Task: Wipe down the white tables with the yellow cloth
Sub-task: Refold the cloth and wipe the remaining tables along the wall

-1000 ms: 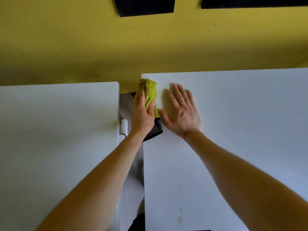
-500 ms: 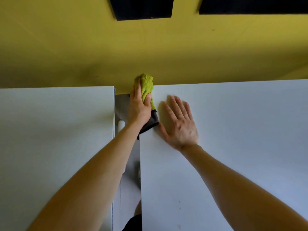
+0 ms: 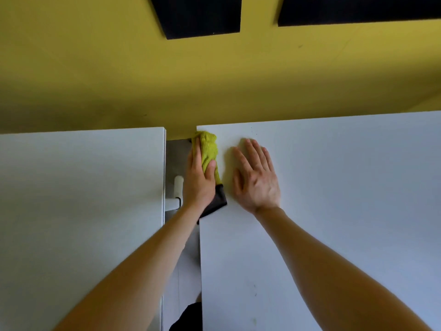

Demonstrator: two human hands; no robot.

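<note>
At the far left corner of the right bench [image 3: 334, 211], the cloth [image 3: 208, 149] was gripped by the left hand [image 3: 199, 185], the thumb pressed over its top and the fingers laid along the bench's left edge. The cloth was bunched, its yellow part reaching almost to the far corner, and a dark end [image 3: 216, 201] of it was seen trailing from under the heel of the hand onto the bench top and over the edge. The grip was closed on the cloth, which was held against the edge and the top of the bench together.

Just beside the cloth, but apart from it, the right hand [image 3: 256, 177] was laid flat on the bench, palm down, fingers spread and pointed toward the wall [image 3: 214, 87]. Nothing was held in it. A shadow was cast on the bench between the hand and the cloth.

Both bare forearms were stretched forward from the bottom of the view. A second white bench [image 3: 78, 223] was placed to the left, set apart from the first by a narrow gap [image 3: 173, 158]. Within the gap a white fitting [image 3: 177, 192] was seen, near the left wrist; what it was could not be told. Faint marks were seen on the near part of the right bench. Beyond both benches the wall was yellow, and two dark panels [image 3: 198, 15] were fixed high on it.
</note>
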